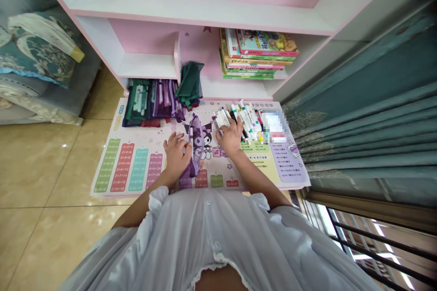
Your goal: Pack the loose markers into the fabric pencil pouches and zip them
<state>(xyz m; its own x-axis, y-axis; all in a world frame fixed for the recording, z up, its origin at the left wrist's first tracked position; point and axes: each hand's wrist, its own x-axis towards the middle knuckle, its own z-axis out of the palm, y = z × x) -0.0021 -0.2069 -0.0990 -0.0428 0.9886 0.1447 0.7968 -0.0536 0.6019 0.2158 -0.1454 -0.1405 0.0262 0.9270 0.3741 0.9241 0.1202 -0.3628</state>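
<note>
A purple mesh pouch (pixel 197 145) lies unzipped near the middle of the printed desk mat, with a marker (pixel 191 135) inside its left edge. My left hand (pixel 178 152) is at the pouch's left side, thumb and fingertips on its edge, pinching it. To the right, a pile of white markers with coloured caps (pixel 248 120) lies on the mat. My right hand (pixel 231 137) rests at the pile's left part, its fingers curled down over the markers; whatever is under the fingertips is hidden.
Filled green and purple mesh pouches (pixel 138 100) lie at the back left, beside dark green pouches (pixel 190 82). Stacked books (pixel 259 54) stand on the shelf (pixel 205 13). A blurred-out item (pixel 275 126) lies right of the markers, near a teal curtain (pixel 358 100).
</note>
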